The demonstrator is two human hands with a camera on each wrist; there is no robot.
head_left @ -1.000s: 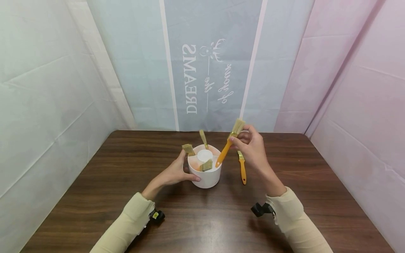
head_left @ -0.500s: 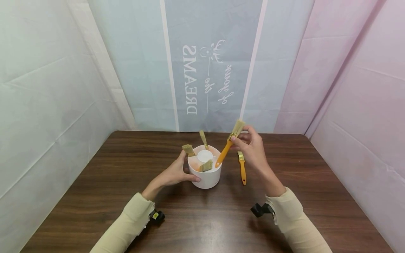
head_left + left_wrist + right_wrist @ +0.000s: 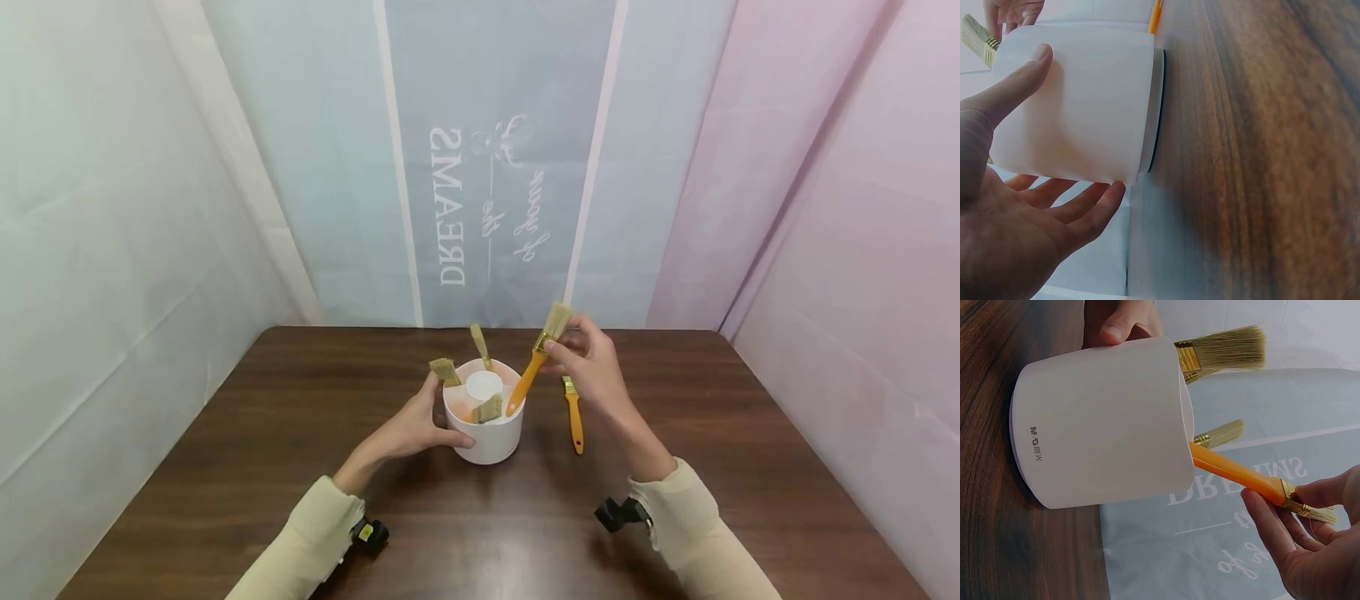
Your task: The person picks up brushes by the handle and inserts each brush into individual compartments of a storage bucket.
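My left hand (image 3: pixel 408 427) grips the white round desk organizer (image 3: pixel 491 443) from its left side, thumb in front and fingers behind. In the right wrist view my right hand (image 3: pixel 1319 540) pinches a paintbrush (image 3: pixel 1235 470) around its metal collar, bristles up. The brush's orange handle slants down, its lower end just inside the organizer's right compartment. Bristles of other brushes stick out of the organizer: one brush (image 3: pixel 445 372) at the left, one brush (image 3: pixel 481 345) at the back and one brush (image 3: pixel 489 408) in front.
Another orange-handled paintbrush (image 3: pixel 574 423) lies on the dark wood table (image 3: pixel 480 533), right of the organizer. Pale cloth hangs at the back (image 3: pixel 345 167) and on both sides.
The head view has tilted, so everything sits lower in it. The held brush stands slightly more upright, its handle end still at the organizer's right compartment. My left hand keeps its grip.
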